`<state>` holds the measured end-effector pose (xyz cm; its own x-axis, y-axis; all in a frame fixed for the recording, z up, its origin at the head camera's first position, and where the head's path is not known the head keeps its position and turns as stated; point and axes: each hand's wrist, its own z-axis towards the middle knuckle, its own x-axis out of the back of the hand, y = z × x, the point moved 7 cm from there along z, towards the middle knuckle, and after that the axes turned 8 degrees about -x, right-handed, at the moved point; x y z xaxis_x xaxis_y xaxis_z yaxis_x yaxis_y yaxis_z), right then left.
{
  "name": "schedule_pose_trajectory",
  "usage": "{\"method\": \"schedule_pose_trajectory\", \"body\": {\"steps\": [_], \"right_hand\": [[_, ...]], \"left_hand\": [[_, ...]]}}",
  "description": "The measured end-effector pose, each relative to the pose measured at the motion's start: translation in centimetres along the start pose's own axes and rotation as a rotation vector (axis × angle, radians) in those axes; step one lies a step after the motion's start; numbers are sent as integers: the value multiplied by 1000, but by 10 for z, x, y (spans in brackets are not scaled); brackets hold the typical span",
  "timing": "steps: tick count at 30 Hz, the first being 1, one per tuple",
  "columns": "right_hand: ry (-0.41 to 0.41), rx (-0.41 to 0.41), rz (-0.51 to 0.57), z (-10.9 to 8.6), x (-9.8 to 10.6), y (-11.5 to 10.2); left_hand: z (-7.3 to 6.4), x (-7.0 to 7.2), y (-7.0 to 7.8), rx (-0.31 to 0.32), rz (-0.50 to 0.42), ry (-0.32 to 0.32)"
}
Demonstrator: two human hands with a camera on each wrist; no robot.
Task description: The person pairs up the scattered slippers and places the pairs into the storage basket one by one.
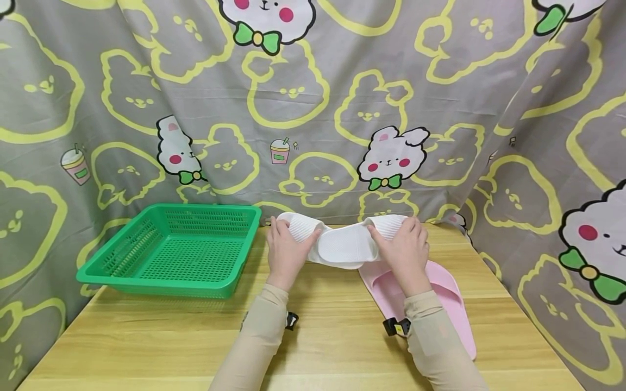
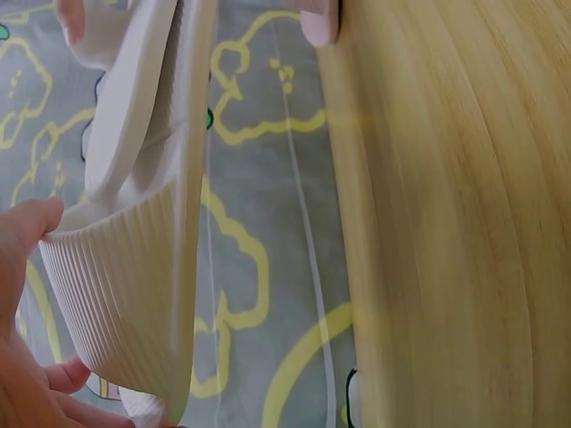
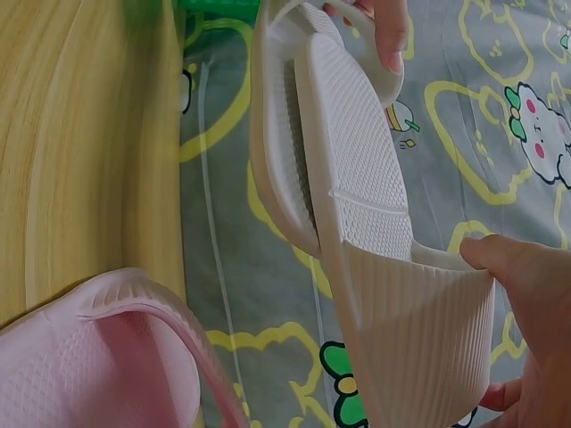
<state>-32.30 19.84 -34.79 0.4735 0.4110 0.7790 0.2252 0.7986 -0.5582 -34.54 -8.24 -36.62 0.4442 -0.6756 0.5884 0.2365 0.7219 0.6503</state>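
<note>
A pair of white slippers is held up above the far side of the table, sole lengths overlapping heel to heel. My left hand (image 1: 286, 255) grips the left white slipper (image 2: 116, 285) by its ribbed strap, thumb on the strap's edge. By its own strap, my right hand (image 1: 407, 255) holds the right white slipper (image 3: 410, 312). The heel of the right slipper lies over the sole of the left one. Below my right hand and forearm, a pink slipper (image 1: 452, 304) rests on the table, partly hidden by that arm.
On the left of the wooden table (image 1: 332, 347) stands a green perforated basket (image 1: 195, 288) with nothing in it. A grey patterned curtain (image 1: 313, 119) hangs behind the table and along both sides.
</note>
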Motion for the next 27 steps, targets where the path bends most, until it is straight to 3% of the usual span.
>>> {"method": "schedule_pose_trajectory", "body": {"steps": [9,27], "right_hand": [[-8,-2,2,-1,0,-1],[-4,17,-28,-3,-5,-4]], "left_hand": [[-2,-1,2,5,-4,-5],[-6,-3,6,-9,85,0]]}}
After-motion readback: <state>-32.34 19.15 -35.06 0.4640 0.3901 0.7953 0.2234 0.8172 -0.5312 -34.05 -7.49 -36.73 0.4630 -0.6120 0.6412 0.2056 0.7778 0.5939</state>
